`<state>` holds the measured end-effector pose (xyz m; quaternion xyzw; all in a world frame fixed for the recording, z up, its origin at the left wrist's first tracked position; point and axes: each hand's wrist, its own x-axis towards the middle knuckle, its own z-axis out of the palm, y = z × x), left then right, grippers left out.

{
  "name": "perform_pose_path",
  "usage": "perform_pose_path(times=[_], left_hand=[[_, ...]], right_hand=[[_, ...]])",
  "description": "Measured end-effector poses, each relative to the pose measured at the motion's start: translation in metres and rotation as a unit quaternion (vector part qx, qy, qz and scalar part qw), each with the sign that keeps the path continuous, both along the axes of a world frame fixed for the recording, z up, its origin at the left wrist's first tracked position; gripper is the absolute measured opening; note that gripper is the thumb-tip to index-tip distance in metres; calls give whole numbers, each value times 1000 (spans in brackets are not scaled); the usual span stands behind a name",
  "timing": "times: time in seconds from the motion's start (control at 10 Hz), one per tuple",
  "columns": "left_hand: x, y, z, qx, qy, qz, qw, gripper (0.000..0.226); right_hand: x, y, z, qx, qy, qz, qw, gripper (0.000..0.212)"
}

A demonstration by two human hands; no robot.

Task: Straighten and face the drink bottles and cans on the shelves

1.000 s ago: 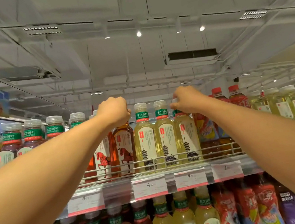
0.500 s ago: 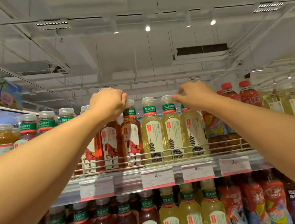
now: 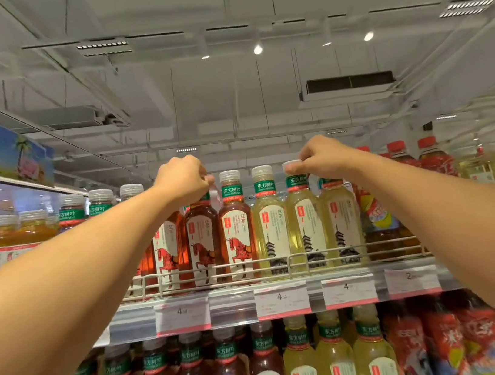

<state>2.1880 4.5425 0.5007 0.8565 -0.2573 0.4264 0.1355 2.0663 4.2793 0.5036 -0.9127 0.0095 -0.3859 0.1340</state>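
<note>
Both arms reach up to the top shelf [image 3: 284, 280]. The left hand [image 3: 183, 180] curls its fingers around the top of a red tea bottle [image 3: 204, 244]. The right hand [image 3: 319, 156] pinches the white cap of a yellow tea bottle [image 3: 307, 226]. Both bottles stand upright in the front row, behind the wire rail [image 3: 281, 258], with price tags [image 3: 282, 300] below.

Above the caps on the top shelf [image 3: 284, 280] there is open air up to the ceiling, so I reach in from over the bottles. My left hand [image 3: 182, 179] and right hand [image 3: 321, 157] sit there. The red tea bottles [image 3: 236, 230] and green tea bottles [image 3: 272, 225] stand touching, no gap between. A wire rail [image 3: 297, 256] blocks the shelf's front edge.
</note>
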Motion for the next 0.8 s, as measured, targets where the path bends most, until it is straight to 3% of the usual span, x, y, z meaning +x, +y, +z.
perform_pose_path(times=[0.2,0.4,0.6,0.8], left_hand=[[3,-2,-8,-13,-30,-12,999,29],[4,-8,-27,-1,-102,67,993,39],[-19,-8,-63,-44,-117,-10,992,47],[-88,0,-106,-126,-124,-157,972,36]], right_hand=[[-4,2,-1,-22,4,-25,999,49],[2,-3,-21,-55,-44,-70,995,49],[-17,-9,-68,-60,-131,-82,986,61],[-80,12,-126,-32,-233,21,972,38]])
